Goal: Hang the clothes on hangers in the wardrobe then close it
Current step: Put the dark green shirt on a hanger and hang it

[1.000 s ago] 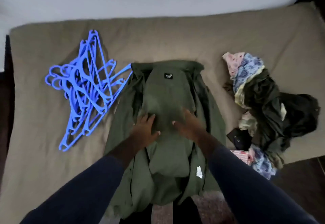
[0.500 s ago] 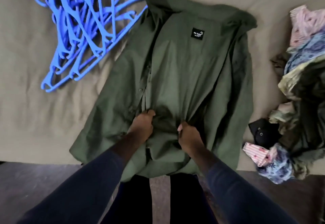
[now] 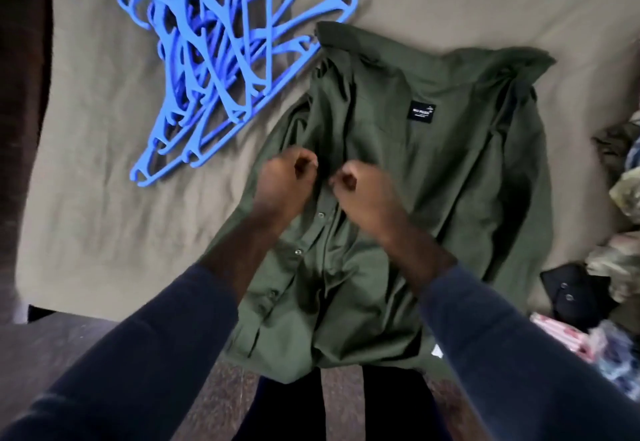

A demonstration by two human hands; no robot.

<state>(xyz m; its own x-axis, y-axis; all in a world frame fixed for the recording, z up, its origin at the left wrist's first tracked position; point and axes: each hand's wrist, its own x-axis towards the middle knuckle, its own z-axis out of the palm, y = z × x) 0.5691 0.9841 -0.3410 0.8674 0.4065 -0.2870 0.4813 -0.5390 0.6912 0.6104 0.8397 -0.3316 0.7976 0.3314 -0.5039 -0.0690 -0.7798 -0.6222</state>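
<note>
Nearest to us, two dark blue sleeves reach forward from the bottom edge, above a dark floor. Just past them we see the left hand and the right hand close together over the front of the green shirt. Both have their fingers curled tight, and each seems to pinch the fabric along the button strip, the left on the left edge and the right on the right edge; what exactly lies between the fingertips we cannot tell. Below the hands a row of small buttons runs down the strip. The shirt lies spread on the bed, collar away from us, its hem hanging over the near edge, and a black label shows inside below the collar. At the right edge, near the shirt but apart from it, a heap of other clothes sits on the bed, with a black garment at its near side. Farther off to the left, a pile of blue hangers rests on the bed, one arm of the pile touching the shirt's collar.
</note>
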